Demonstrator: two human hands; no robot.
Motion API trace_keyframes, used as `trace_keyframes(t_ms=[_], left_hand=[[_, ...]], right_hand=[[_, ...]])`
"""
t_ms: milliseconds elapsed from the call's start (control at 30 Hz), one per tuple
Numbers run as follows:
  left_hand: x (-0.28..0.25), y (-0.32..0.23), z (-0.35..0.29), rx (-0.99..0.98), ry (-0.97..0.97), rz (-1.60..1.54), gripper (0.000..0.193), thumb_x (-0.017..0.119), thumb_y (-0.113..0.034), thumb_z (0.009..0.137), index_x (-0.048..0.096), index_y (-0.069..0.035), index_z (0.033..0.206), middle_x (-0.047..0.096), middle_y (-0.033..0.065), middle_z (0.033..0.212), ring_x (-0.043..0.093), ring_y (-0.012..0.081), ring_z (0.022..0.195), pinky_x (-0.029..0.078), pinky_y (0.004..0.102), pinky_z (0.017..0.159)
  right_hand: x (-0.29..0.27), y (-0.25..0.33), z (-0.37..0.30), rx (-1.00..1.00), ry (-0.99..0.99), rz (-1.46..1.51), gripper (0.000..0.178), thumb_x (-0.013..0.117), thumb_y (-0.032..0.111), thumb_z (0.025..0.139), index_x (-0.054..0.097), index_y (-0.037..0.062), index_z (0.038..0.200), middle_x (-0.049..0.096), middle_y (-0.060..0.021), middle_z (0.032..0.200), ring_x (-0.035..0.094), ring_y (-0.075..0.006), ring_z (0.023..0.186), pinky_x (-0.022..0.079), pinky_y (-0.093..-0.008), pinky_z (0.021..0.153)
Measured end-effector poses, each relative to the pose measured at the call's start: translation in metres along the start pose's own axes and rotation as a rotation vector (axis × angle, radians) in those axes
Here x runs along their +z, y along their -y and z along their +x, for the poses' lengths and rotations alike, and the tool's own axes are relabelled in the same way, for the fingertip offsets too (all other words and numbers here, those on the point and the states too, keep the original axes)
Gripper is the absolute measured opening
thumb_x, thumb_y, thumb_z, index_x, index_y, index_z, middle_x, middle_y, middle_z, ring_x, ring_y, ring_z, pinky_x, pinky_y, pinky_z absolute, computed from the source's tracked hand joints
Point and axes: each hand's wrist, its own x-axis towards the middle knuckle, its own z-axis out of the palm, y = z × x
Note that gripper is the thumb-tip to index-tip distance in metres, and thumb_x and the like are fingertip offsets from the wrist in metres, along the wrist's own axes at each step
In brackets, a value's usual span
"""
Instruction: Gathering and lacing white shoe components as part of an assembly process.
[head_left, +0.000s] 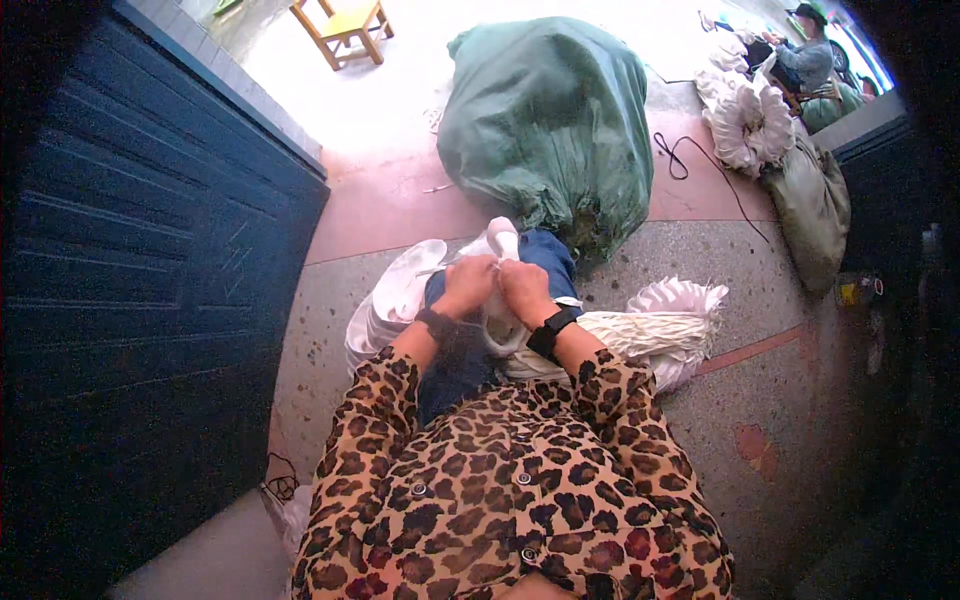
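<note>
My left hand (466, 285) and my right hand (524, 290) are close together above my lap, with fingers closed on a white cloth piece (503, 238). Its rounded end sticks up beyond my fingers; it resembles a sock or a shoe part, but I cannot tell which. More white cloth pieces (398, 290) lie in a loose pile to the left of my left hand. On the right, past my right wrist, is a bundle of white pieces (655, 330) packed in a row with frayed edges. Both wrists wear dark bands.
A large green sack (550, 120) stands just ahead of my knees. Dark blue doors (150, 240) flank me. Further off are a wooden chair (350, 30), a black cord (715, 165), a grey-green sack (810, 215) with white bundles (745, 115), and a seated person (808, 60).
</note>
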Motion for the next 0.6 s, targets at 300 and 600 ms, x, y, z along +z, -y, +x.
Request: trace_keyframes(t_ms=[300,600], left_hand=[[0.025,0.024,0.001,0.171,-0.339,0.086,0.024,0.061,-0.018,0.08,0.07,-0.014,0.101,0.066,0.0106,0.102,0.06,0.0344,0.098,0.046,0.0464,0.089],[-0.006,-0.052,-0.048,0.731,-0.056,-0.142,0.024,0.066,-0.009,0.08,0.068,-0.011,0.104,0.066,0.0128,0.108,0.057,0.0343,0.11,0.044,0.0464,0.096]], right_hand=[[-0.012,-0.023,-0.022,-0.279,0.172,0.053,0.012,0.055,0.016,0.085,0.064,0.0087,0.09,0.064,-0.0157,0.069,0.066,-0.0371,0.064,0.051,-0.0469,0.055],[-0.13,-0.054,-0.109,0.021,0.626,0.841,0.031,0.049,0.031,0.098,0.055,0.0,0.097,0.053,-0.0109,0.074,0.055,-0.0195,0.07,0.05,-0.0364,0.067]])
